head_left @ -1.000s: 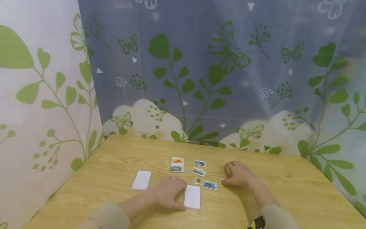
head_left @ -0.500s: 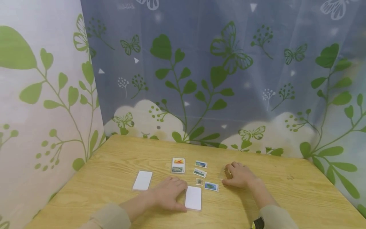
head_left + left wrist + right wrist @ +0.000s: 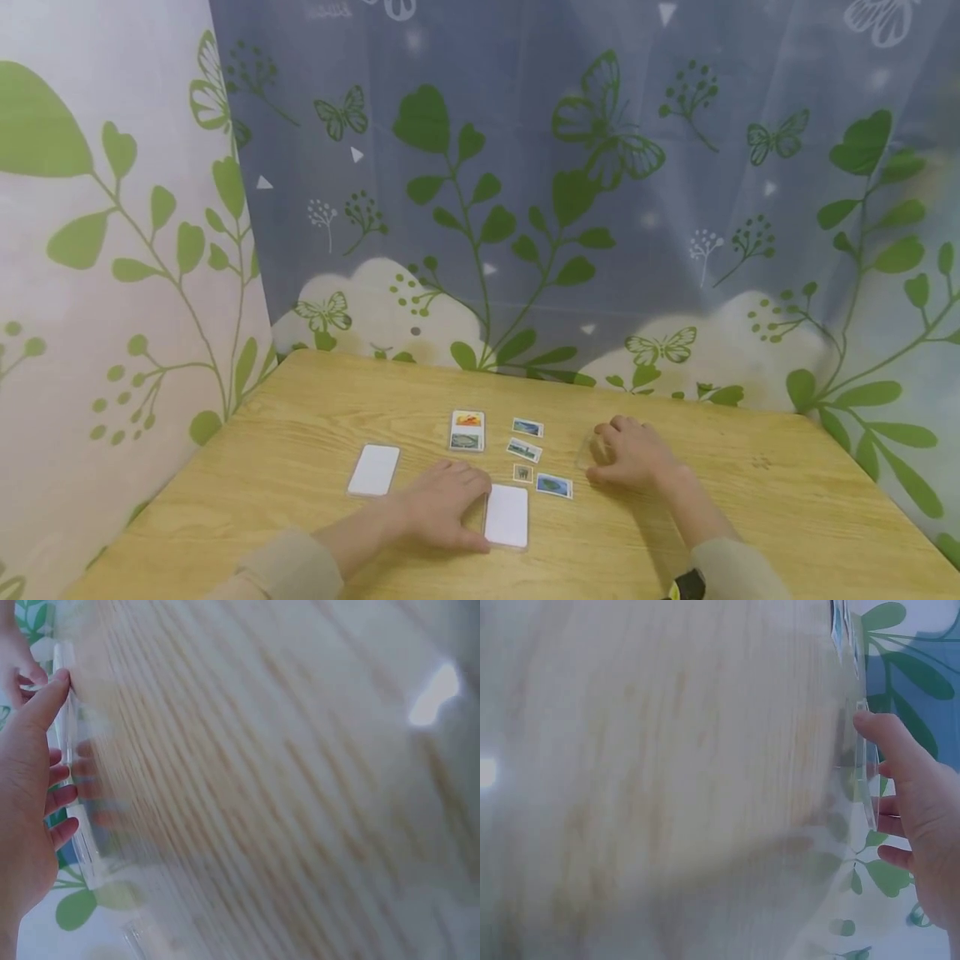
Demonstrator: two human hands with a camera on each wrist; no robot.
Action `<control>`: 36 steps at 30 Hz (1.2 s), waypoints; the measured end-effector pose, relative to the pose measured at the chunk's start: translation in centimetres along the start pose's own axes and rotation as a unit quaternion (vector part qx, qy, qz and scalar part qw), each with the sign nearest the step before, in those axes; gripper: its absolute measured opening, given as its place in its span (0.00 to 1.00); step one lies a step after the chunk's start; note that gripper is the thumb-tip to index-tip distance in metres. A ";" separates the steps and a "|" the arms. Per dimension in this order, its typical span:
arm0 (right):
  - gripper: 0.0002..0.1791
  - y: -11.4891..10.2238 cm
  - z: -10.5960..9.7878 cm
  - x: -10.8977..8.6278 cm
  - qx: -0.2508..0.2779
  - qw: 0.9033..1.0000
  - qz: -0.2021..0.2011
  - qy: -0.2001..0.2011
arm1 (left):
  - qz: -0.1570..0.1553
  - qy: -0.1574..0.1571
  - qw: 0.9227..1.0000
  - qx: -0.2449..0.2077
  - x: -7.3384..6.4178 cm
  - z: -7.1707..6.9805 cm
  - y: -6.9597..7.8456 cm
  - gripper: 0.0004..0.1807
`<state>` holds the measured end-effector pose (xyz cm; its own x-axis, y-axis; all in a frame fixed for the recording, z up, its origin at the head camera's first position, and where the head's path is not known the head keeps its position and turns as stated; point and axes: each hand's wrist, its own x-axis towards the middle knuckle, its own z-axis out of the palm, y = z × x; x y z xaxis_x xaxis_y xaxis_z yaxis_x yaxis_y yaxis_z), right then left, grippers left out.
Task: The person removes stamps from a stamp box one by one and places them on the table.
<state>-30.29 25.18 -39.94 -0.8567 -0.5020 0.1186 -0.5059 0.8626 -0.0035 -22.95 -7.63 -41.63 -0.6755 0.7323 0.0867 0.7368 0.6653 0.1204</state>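
Observation:
My left hand [image 3: 441, 507] lies over the table, thumb and index finger at the near and far left corners of a clear case with a white face [image 3: 507, 517]. Its other fingers are bent in the left wrist view. To the right, my right hand [image 3: 632, 452] holds a clear plastic case [image 3: 864, 787] between thumb and fingers; the case appears see-through and slightly tilted. Between the hands lie loose stamps: a blue one [image 3: 554, 486], a small brown one [image 3: 522, 474], a green-grey one [image 3: 524, 451] and another blue one [image 3: 528, 427].
Farther back sits a clear case with an orange stamp and a grey-green stamp [image 3: 467, 431]. A second white-faced case [image 3: 374, 469] lies beyond the left forearm. The wooden table [image 3: 337, 392] meets patterned curtains [image 3: 495, 208] behind and at the sides.
My right hand has shifted very slightly to the right and changed its angle on the clear case. The left hand, the stamps and the other cases stay put; the head view moves a little.

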 end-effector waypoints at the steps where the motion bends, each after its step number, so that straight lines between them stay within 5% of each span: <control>1: 0.39 0.1 0.0 0.0 0.001 1.000 -0.002 0.002 | 0.000 0.000 1.000 -0.001 0.0 0.0 0.0 0.40; 15: 0.38 -2.4 -1.1 -0.5 0.013 0.995 -0.093 0.037 | -0.004 -0.008 1.000 -0.003 0.4 -0.4 -0.2 0.41; 36: 0.39 -8.2 -1.6 -1.6 0.029 0.985 -0.171 -0.007 | -0.024 -0.004 0.999 -0.043 0.3 -0.2 0.0 0.42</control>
<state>-24.65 19.01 -38.50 -0.6360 -0.7639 0.1092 -0.7699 0.6378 -0.0216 -23.18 -7.44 -41.43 -0.7097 0.7010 0.0700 0.6977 0.6855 0.2082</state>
